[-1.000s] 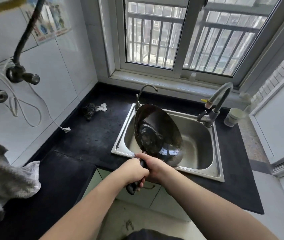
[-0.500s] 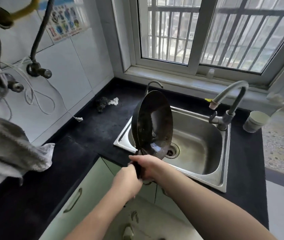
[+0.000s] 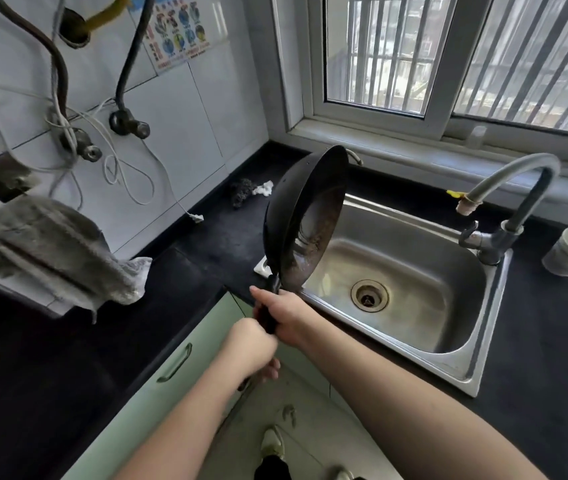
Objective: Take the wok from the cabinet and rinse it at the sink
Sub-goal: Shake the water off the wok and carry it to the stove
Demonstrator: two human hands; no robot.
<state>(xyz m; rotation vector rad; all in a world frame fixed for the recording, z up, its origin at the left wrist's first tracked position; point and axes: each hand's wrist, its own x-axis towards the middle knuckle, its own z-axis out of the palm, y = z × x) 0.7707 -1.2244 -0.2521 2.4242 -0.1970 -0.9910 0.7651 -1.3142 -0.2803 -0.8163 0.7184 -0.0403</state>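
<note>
Black wok point(image 3: 305, 223) now tilted steeper, nearly on edge; left hand point(image 3: 251, 351), right hand point(image 3: 284, 315) fingers still wrapped round handle.

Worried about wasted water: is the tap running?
Off, it seems: no stream falls from the tap spout, and the sink basin holds no pooled water.

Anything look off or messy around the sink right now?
The wok, held by its handle in both the left hand and right hand, stands almost on edge over the sink's left rim, brownish residue inside. A steel scrubber and white scrap lie loose on the counter.
</note>
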